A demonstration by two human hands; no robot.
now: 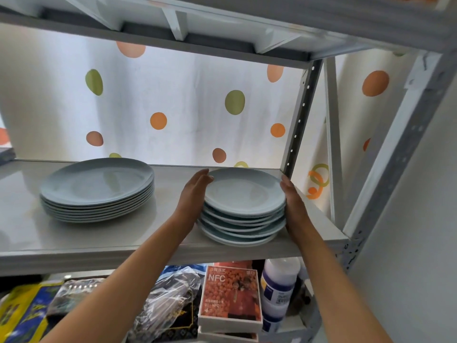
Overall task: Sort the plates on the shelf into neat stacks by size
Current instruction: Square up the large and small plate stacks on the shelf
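Note:
Two stacks of pale blue-grey plates stand on the grey metal shelf (99, 241). The stack of large plates (97, 189) sits at the left, its edges fairly even. At the right, close to the front edge, is the stack of small, deeper plates (243, 206), with its plates slightly offset from one another. My left hand (194, 194) presses flat against that stack's left side. My right hand (294, 206) presses flat against its right side. Both palms touch the plate rims, fingers straight, and the stack rests on the shelf.
A perforated shelf upright (300, 120) stands just behind the small stack, and another upright (385, 169) is at the front right. A dotted curtain (185, 107) hangs behind. The lower shelf holds an orange NFC box (231, 295), a white bottle (279, 290) and plastic bags (168, 300).

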